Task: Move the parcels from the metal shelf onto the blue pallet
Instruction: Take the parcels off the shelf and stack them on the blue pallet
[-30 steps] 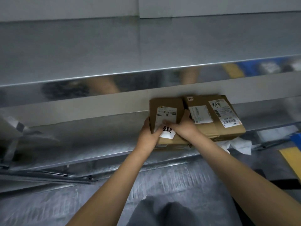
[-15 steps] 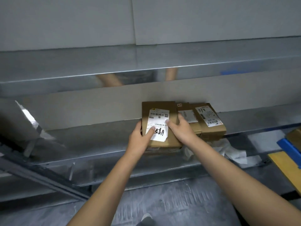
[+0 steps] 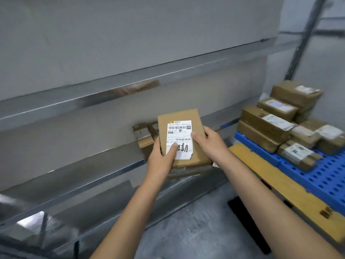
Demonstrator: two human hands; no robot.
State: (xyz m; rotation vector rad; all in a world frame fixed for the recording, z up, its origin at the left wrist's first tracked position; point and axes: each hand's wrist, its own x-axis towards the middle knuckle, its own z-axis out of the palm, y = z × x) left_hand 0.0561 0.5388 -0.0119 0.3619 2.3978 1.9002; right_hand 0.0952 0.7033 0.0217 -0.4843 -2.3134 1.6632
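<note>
I hold a flat brown cardboard parcel (image 3: 196,146) with a white shipping label in both hands, lifted clear in front of the metal shelf (image 3: 89,172). My left hand (image 3: 162,157) grips its lower left edge, thumb on the label. My right hand (image 3: 209,141) grips its right edge. A second box seems to lie under it in my grip. Behind the held parcel, brown parcels (image 3: 143,135) still rest on the shelf. The blue pallet (image 3: 321,176) lies at the right and bears several taped brown parcels (image 3: 267,126).
A yellow wooden board (image 3: 276,182) runs along the near edge of the pallet. An upper metal shelf (image 3: 112,90) hangs above the lower one. The grey floor (image 3: 196,230) lies below my arms. A dark pole (image 3: 306,34) stands at the back right.
I have lifted the labelled parcel off the shelf toward me, and my view has swung right, bringing the blue pallet and its parcels into sight.
</note>
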